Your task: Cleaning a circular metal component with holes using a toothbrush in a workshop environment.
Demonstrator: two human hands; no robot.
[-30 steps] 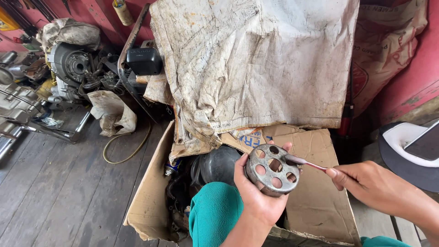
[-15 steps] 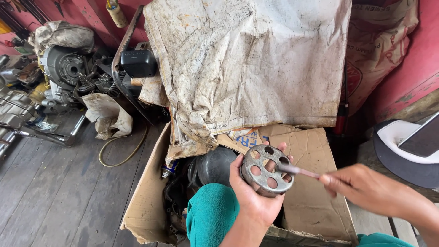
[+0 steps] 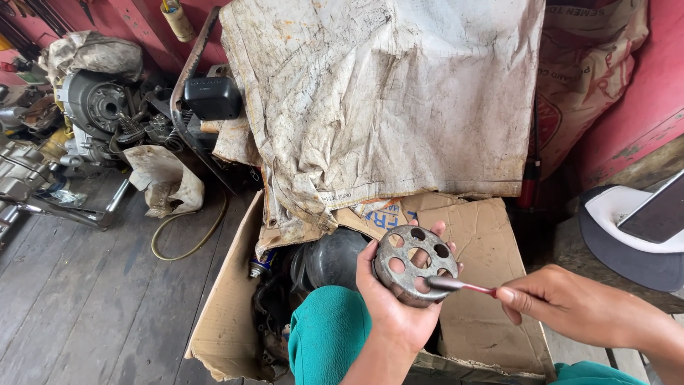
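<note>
My left hand (image 3: 395, 306) grips a round, rusty grey metal drum with several round holes (image 3: 415, 262), holding it face-up over an open cardboard box (image 3: 235, 299). My right hand (image 3: 570, 303) pinches a thin red-handled tool (image 3: 463, 286), and its tip rests on the lower right edge of the drum. My knee in teal cloth (image 3: 326, 342) sits just below the left hand.
A dirty white sack (image 3: 385, 100) drapes over the box's back. Dark engine parts (image 3: 320, 260) lie inside the box. An engine block (image 3: 96, 107), a black box (image 3: 212, 96) and crumpled cloth (image 3: 167, 182) stand at left on grey floorboards. A cap (image 3: 627, 228) lies at right.
The drum and both hands have shifted slightly down and left in view. The tool's tip stays against the drum's right edge.
</note>
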